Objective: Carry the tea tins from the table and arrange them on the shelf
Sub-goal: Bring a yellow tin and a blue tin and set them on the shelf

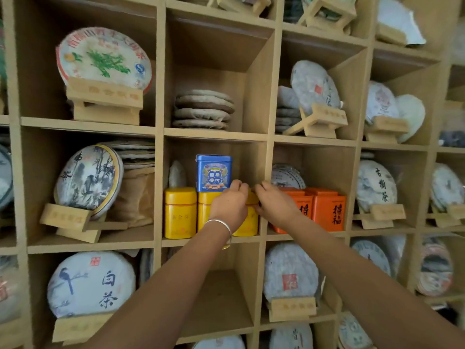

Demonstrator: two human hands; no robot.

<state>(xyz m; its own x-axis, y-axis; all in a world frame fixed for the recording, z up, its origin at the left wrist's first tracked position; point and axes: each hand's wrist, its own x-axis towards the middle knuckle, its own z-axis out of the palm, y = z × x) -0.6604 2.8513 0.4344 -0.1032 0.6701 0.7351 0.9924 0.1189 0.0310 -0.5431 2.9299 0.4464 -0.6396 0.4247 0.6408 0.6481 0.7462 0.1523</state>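
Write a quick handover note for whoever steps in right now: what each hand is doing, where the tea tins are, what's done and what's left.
Left hand and right hand: both grip the third yellow tin, rightmost in the middle cubby.
Two yellow tins stand beside it; the blue tin sits on top of them.
Orange tins stand in the next cubby to the right.
Done: these tins are shelved.
Left: settle this tin and let go. The table is out of view, so check for more.

Both forearms are bare, without sleeves. A thin silver bangle (221, 226) encircles the wrist just below the left hand (230, 206).
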